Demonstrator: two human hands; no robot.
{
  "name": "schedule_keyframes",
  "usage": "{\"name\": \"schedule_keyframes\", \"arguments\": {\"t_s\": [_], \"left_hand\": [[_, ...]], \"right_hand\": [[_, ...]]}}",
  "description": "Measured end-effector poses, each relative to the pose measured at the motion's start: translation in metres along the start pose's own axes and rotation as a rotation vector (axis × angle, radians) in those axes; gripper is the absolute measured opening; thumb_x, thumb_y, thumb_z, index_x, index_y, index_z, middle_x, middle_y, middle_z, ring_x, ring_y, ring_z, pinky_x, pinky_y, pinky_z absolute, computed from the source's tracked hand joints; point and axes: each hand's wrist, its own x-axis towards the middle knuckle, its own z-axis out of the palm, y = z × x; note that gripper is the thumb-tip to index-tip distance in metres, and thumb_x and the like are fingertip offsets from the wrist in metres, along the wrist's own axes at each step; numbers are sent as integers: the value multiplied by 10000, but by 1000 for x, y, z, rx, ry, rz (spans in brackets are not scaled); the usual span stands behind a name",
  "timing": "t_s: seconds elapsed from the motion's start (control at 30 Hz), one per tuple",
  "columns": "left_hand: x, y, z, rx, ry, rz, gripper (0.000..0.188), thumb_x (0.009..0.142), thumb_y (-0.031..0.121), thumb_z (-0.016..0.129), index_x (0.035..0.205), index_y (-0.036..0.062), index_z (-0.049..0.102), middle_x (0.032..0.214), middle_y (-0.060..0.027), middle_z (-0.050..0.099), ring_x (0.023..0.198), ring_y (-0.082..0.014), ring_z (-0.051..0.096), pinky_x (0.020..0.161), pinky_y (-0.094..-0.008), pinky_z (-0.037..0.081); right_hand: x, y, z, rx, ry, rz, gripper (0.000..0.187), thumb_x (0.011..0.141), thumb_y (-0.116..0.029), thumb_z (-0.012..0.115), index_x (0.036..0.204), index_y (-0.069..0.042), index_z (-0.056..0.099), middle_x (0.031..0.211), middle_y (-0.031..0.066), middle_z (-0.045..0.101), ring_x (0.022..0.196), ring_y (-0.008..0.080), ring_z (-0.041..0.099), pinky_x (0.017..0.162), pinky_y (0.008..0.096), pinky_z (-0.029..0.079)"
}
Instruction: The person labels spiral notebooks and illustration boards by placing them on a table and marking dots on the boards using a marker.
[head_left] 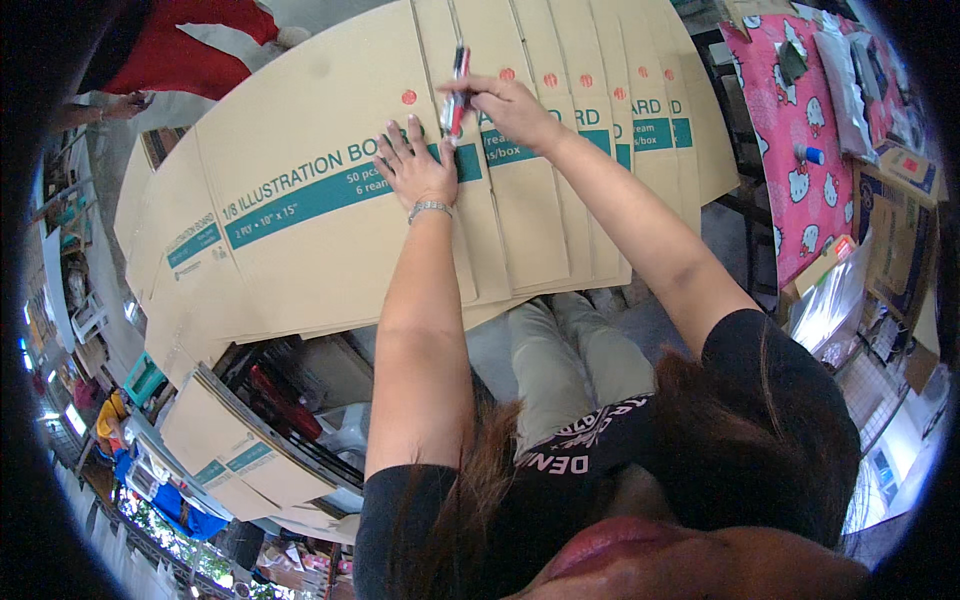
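Flattened brown cardboard cartons (330, 270) with green printed bands lie fanned out, several overlapping toward the right. My left hand (420, 175) rests flat on the leftmost large one, fingers spread, with a metal-banded watch or bracelet on the wrist. In my right hand (515, 115) is a slim red, black and whitish tool (457, 100), held upright over the edge of that carton beside my left fingertips. Whether its lower end touches the board, I cannot tell. A round red mark (409, 97) shows near the top of the carton, and similar marks appear on those to the right.
More flattened cartons (220, 430) are stacked at lower left. On the right, a pink patterned cloth (790, 130) covers a surface with a small blue-capped item (810, 154) on it. A brown box (893, 235) stands beyond. Another person in red (180, 60) is at upper left.
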Motion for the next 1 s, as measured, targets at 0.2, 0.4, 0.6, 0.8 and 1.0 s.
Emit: {"name": "schedule_keyframes", "arguments": {"t_s": [0.2,0.4,0.6,0.8,1.0], "left_hand": [[1,4,6,12,7,-30,684,930,574,341,1500,211,238,1579,-102,125,1453,-322,72,1161,-499,8],[-3,-1,8,21,3,-31,691,925,571,366,1500,210,235,1574,-110,134,1453,-323,67,1158,-501,5],[-2,1,11,0,58,-8,680,919,561,397,1491,222,253,1568,-110,155,1448,-331,83,1153,-511,26],[-1,-3,15,-43,58,-17,677,921,565,373,1489,214,263,1562,-122,176,1445,-339,96,1150,-518,33],[0,0,18,-46,111,22,683,921,564,342,1492,198,258,1566,-127,156,1446,-350,78,1144,-533,7]], "right_hand": [[22,-10,4,-499,353,-320,215,780,-104,695,958,-62,580,842,91,647,851,230,656,746,333,514],[32,8,7,82,393,-112,173,892,-125,599,1025,-26,549,927,54,615,748,145,576,693,316,504],[55,43,22,690,273,-25,228,886,-74,578,1100,-5,544,1028,107,633,815,140,608,741,299,524],[63,58,39,232,374,-115,96,781,-142,680,757,-60,637,742,20,666,647,97,603,601,261,490],[80,83,40,45,316,-275,187,779,-18,628,954,-34,564,859,58,631,809,139,609,735,275,497]]}}
